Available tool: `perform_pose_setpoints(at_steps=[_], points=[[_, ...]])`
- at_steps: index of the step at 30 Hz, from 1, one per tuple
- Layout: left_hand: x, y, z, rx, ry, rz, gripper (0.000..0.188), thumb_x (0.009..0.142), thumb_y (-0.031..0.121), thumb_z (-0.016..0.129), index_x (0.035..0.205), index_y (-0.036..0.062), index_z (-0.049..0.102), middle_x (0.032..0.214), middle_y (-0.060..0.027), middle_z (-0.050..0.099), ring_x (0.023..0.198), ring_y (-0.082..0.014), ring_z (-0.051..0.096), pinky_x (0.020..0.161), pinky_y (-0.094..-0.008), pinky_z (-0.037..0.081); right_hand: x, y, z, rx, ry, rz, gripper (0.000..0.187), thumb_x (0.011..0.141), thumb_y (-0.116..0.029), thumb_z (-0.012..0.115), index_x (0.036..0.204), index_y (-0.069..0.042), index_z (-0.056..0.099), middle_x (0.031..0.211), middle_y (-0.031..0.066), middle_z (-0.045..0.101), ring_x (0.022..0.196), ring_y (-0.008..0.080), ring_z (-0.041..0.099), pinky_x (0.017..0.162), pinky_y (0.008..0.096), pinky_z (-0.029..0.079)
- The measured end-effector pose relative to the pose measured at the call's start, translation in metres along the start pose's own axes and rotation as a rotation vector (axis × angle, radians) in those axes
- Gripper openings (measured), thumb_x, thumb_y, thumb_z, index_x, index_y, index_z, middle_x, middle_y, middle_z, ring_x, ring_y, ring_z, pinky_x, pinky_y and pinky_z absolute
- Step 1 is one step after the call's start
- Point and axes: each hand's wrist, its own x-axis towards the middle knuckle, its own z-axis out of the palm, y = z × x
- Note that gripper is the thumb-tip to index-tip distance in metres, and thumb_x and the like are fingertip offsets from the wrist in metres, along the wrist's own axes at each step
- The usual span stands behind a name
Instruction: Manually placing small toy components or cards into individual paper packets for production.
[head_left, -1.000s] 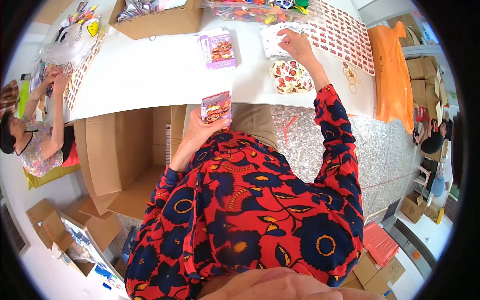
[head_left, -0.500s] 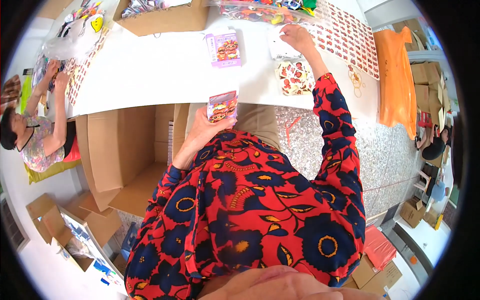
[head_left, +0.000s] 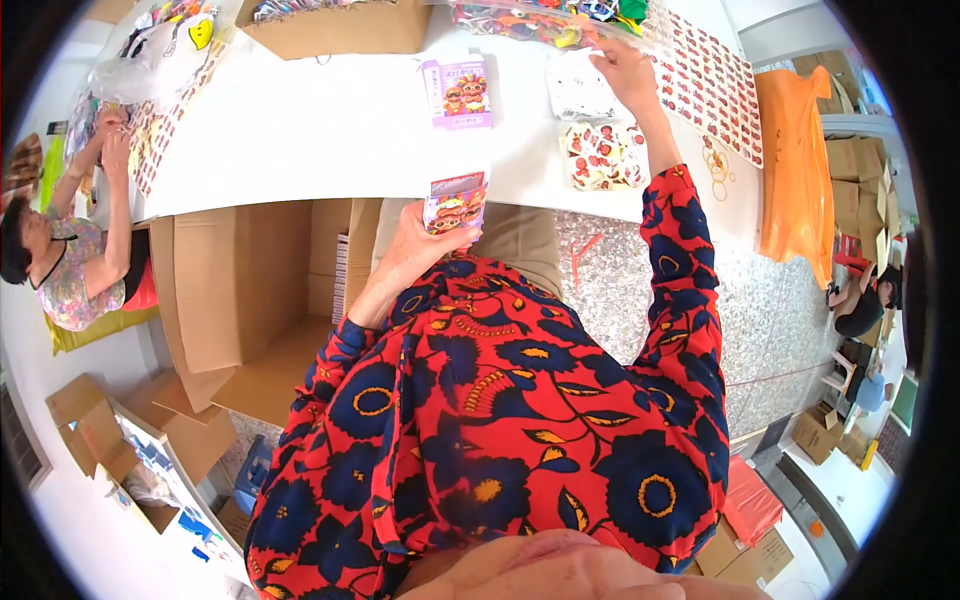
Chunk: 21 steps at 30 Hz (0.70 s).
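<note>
A small purple carton [head_left: 456, 205] with cartoon figures and an open top is gripped in my left hand [head_left: 412, 245], just off the table's near edge. My right hand [head_left: 630, 78] is over the table at the far right, its fingers bent and apart, with nothing visible in them. Beside its fingertips is a stack of white pieces [head_left: 583, 88]. Just nearer to me lies a pile of cream pieces with red prints [head_left: 604, 156]. Another purple carton [head_left: 460, 92] lies printed face up near the middle of the table.
A cardboard box [head_left: 335, 32] and a clear bag of colourful items [head_left: 530, 22] stand at the back. Printed sheets [head_left: 705, 85], rubber bands [head_left: 718, 170] and an orange bag [head_left: 795, 170] are at right. A large open carton [head_left: 240, 290] stands below left. A co-worker [head_left: 75, 245] sits at left.
My right hand has shifted slightly right, off the white stack, and its fingers have spread. My left hand still holds the carton. The whole view has shifted a little.
</note>
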Motion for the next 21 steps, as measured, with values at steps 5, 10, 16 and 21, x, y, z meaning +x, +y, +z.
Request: perform_pose_setpoints(at_steps=[5, 10, 16, 21], points=[[0.004, 0.003, 0.005, -0.046, -0.017, 0.038, 0.03, 0.077, 0.013, 0.073, 0.102, -0.0011, 0.062, 0.085, -0.0038, 0.065, 0.073, -0.0084, 0.06, 0.065, -0.0241, 0.05, -0.003, -0.001, -0.019, 0.231, 0.023, 0.108, 0.025, 0.079, -0.029, 0.068, 0.096, -0.011, 0.068, 0.079, 0.0082, 0.068, 0.068, 0.0166, 0.064, 0.063, 0.0302, 0.05], [0.008, -0.001, 0.006, -0.036, -0.039, 0.066, 0.035, 0.076, 0.01, 0.073, 0.107, -0.0011, 0.061, 0.089, -0.0035, 0.065, 0.075, -0.0087, 0.061, 0.067, -0.0243, 0.051, -0.011, 0.005, -0.025, 0.293, 0.033, 0.154, 0.024, 0.08, -0.027, 0.068, 0.095, -0.009, 0.068, 0.076, 0.0068, 0.066, 0.067, 0.0116, 0.06, 0.061, 0.0263, 0.047], [0.008, 0.001, 0.01, -0.045, -0.062, 0.048, 0.039, 0.075, 0.01, 0.073, 0.111, -0.0002, 0.06, 0.092, -0.0027, 0.065, 0.076, -0.0074, 0.059, 0.066, -0.0243, 0.05, -0.02, 0.016, -0.02, 0.172, 0.08, 0.093, 0.023, 0.081, -0.023, 0.068, 0.095, -0.005, 0.067, 0.081, 0.0026, 0.064, 0.071, 0.0085, 0.057, 0.064, 0.0249, 0.046], [0.006, 0.006, 0.009, 0.046, 0.001, 0.107, 0.045, 0.074, 0.009, 0.074, 0.115, 0.0007, 0.059, 0.096, -0.0025, 0.065, 0.078, -0.0064, 0.057, 0.065, -0.0231, 0.048, -0.041, -0.056, -0.063, 0.642, -0.16, 0.145, 0.02, 0.083, -0.018, 0.066, 0.097, -0.003, 0.065, 0.091, 0.0013, 0.063, 0.082, 0.0088, 0.057, 0.076, 0.0247, 0.045]])
